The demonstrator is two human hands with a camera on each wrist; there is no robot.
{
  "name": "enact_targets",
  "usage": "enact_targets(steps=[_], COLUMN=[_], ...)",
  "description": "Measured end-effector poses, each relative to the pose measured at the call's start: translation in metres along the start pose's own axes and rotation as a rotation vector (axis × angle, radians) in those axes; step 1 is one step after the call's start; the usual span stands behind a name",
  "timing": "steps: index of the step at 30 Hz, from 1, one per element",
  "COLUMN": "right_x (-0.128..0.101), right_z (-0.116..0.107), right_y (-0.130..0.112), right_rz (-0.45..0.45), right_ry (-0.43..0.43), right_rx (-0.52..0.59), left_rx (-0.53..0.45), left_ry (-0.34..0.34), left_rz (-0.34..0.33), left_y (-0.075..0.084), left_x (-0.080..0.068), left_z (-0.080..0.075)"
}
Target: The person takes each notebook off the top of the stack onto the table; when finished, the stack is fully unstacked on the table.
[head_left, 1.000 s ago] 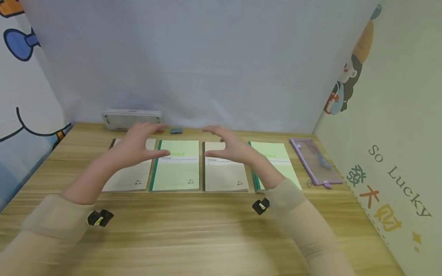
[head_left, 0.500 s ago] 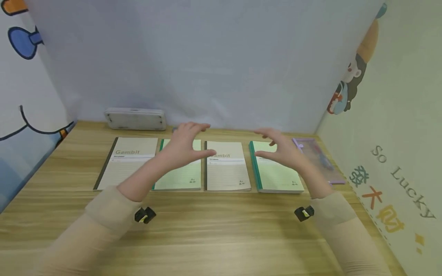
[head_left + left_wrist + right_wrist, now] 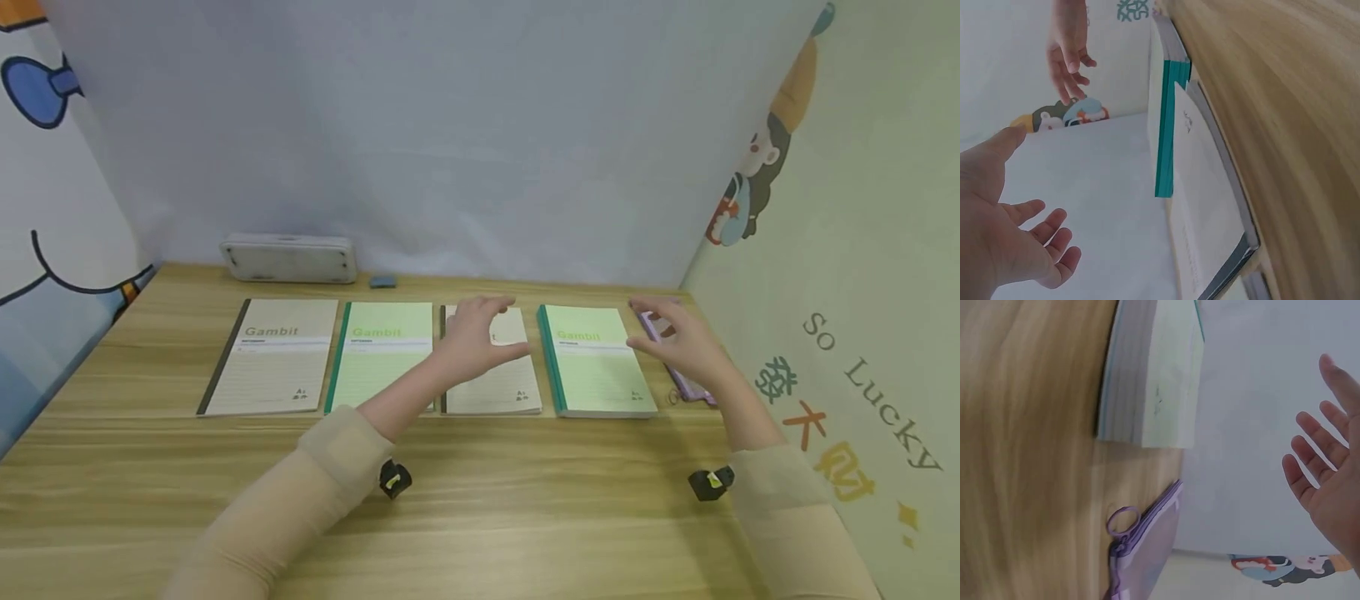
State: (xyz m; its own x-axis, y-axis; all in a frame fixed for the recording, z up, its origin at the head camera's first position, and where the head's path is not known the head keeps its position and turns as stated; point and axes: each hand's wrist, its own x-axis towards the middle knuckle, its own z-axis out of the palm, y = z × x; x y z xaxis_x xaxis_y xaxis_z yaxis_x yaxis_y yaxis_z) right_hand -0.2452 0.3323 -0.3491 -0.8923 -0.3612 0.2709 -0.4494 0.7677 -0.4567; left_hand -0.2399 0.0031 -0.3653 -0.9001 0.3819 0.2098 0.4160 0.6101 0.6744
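Observation:
Four notebooks lie in a row on the wooden table (image 3: 480, 500): a beige one (image 3: 273, 358), a green one (image 3: 382, 350), a second beige one (image 3: 498, 387) and a thick green-spined stack (image 3: 596, 362). My left hand (image 3: 487, 327) hovers with spread fingers over the second beige notebook (image 3: 1200, 212) and holds nothing. My right hand (image 3: 652, 327) floats with relaxed fingers above a purple zip pouch (image 3: 686, 385), just right of the green stack (image 3: 1154, 375). The left wrist view shows my bare left palm (image 3: 1029, 212). In the right wrist view my right hand (image 3: 1322, 469) is empty above the pouch (image 3: 1147, 550).
A grey case (image 3: 288, 258) and a small blue-grey eraser (image 3: 382, 282) lie along the back wall. A printed wall (image 3: 847, 333) stands close on the right, just past the pouch. Another printed panel (image 3: 52, 208) bounds the left side.
Both hands have swept to the right. The left went from the two left notebooks to the third one. The right went from the right-hand notebooks to over the purple pouch.

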Motion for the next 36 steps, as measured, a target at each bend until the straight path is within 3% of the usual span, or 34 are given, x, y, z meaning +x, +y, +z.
enact_targets(steps=[4,10,16,20,28,36], right_x=[-0.005,-0.008,-0.007,-0.008,-0.009,-0.007], right_z=[0.004,0.012,0.027,0.033,0.039,0.045], right_y=[0.018,0.04,0.061,0.064,0.069,0.07], right_rz=[0.061,0.202,0.193,0.216,0.244,0.256], right_ry=[-0.017,-0.132,-0.192,-0.219,-0.262,-0.271], right_rx=[0.002,0.017,0.063,0.037,0.034,0.018], left_rx=[-0.025,-0.001,0.073,0.106,0.218,0.212], left_ry=[-0.021,-0.065,-0.126,-0.15,-0.216,-0.239], left_rz=[-0.06,-0.117,-0.147,-0.144,-0.09,-0.107], left_y=[-0.003,-0.007,-0.008,-0.009,-0.012,-0.013], left_x=[0.01,0.023,0.032,0.034,0.037,0.038], left_z=[0.02,0.047,0.074,0.088,0.098,0.098])
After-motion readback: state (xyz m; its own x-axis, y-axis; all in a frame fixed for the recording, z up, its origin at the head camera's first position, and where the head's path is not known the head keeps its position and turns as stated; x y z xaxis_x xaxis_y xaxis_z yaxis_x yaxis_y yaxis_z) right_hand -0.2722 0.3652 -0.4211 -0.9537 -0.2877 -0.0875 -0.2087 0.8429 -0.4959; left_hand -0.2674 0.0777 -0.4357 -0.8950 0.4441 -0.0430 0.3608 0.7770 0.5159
